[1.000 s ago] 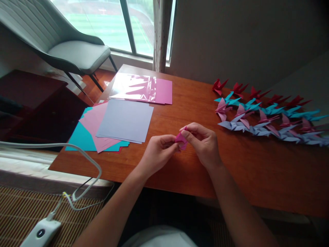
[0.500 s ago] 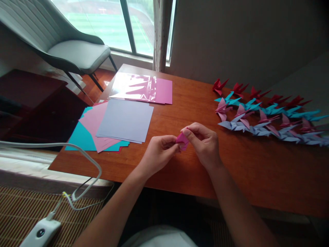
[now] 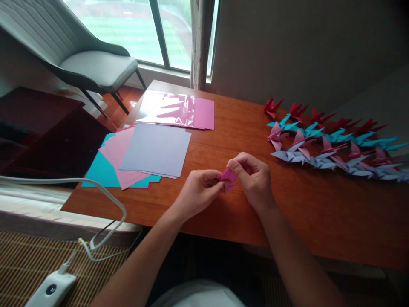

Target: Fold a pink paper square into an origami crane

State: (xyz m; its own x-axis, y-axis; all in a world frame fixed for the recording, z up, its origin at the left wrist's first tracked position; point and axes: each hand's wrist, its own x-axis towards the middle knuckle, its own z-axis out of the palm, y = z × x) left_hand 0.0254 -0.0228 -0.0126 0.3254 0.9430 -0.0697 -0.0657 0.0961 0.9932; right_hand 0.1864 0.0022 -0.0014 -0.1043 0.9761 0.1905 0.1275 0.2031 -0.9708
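Observation:
A small folded piece of magenta origami paper (image 3: 228, 175) is held between my two hands, above the front part of the wooden table. My left hand (image 3: 201, 189) pinches its lower left side between thumb and fingers. With thumb and forefinger, my right hand (image 3: 254, 177) grips its upper right part. Fingers cover much of the paper, so its exact folded shape is hidden. To the right stand rows of folded paper cranes: red cranes (image 3: 271, 108) at the back, then turquoise cranes (image 3: 284, 123), pink cranes (image 3: 276, 135) and pale lilac cranes (image 3: 292, 154) nearest me.
Left on the table (image 3: 236, 128) lie lilac sheets (image 3: 156, 149) over pink sheets (image 3: 116, 149) and turquoise sheets (image 3: 99, 168). Behind them, magenta paper (image 3: 204, 113) sticks out of a clear plastic sleeve (image 3: 166, 108). A white cable (image 3: 108, 194) runs past the table's left corner.
The magenta paper has tilted slightly and shifted a little to the right in my fingers. My left hand has moved slightly right; the rest looks the same.

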